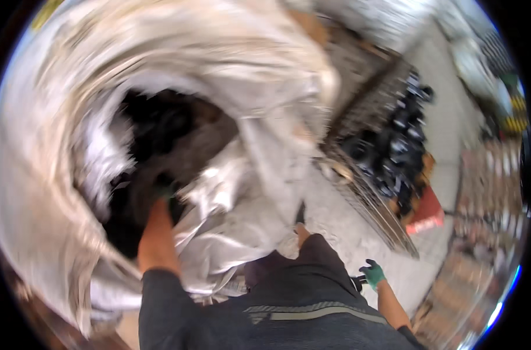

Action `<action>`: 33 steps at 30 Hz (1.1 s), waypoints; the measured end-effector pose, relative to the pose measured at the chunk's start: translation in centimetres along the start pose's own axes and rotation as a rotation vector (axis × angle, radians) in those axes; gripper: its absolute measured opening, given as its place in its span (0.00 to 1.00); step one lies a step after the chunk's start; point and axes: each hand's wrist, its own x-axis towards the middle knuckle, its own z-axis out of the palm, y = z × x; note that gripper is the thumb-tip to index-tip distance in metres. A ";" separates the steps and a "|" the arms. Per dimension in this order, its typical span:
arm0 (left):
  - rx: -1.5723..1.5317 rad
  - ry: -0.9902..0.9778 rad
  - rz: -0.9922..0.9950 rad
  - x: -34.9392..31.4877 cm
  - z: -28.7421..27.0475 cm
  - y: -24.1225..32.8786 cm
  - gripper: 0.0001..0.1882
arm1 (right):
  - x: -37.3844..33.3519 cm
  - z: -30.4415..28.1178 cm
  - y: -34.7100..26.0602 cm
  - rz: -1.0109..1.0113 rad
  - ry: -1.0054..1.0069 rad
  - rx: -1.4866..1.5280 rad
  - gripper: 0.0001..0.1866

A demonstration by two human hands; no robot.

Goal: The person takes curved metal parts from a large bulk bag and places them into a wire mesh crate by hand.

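Note:
A large off-white woven bulk sack (178,46) gapes at the left, its rim crumpled. My left arm reaches down through its mouth. The gloved left hand (165,188) is inside, near dark pieces (154,125), with its fingers lost in shadow and blur. Out at my right side, low and away from the sack, is my right hand (372,275) in a green glove with dark fingers. Those fingers look spread, and no held thing can be made out in them.
Right of the sack, a tilted crate-like container (370,204) holds glossy black pieces (396,143). A red box (427,213) lies beside it. Stacked brownish bundles (490,192) line the far right. White sacks (382,23) stand at the back. Pale concrete floor (335,216) shows between.

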 end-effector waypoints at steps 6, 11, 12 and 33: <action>-0.949 0.090 -0.125 -9.0 -9.4 1.6 0.39 | 1.5 -0.4 4.9 0.114 0.029 -0.145 0.30; -0.538 0.372 0.374 -24.8 -26.5 27.5 0.43 | 3.1 7.9 -12.6 -0.738 -0.197 -0.423 0.26; -0.539 0.318 0.458 -26.3 -27.7 30.1 0.41 | -1.1 10.3 -17.8 -0.745 -0.435 -0.193 0.28; -0.047 -0.272 1.202 -28.1 -14.2 62.8 0.33 | 1.8 -9.2 -37.8 -0.767 -0.484 1.489 0.12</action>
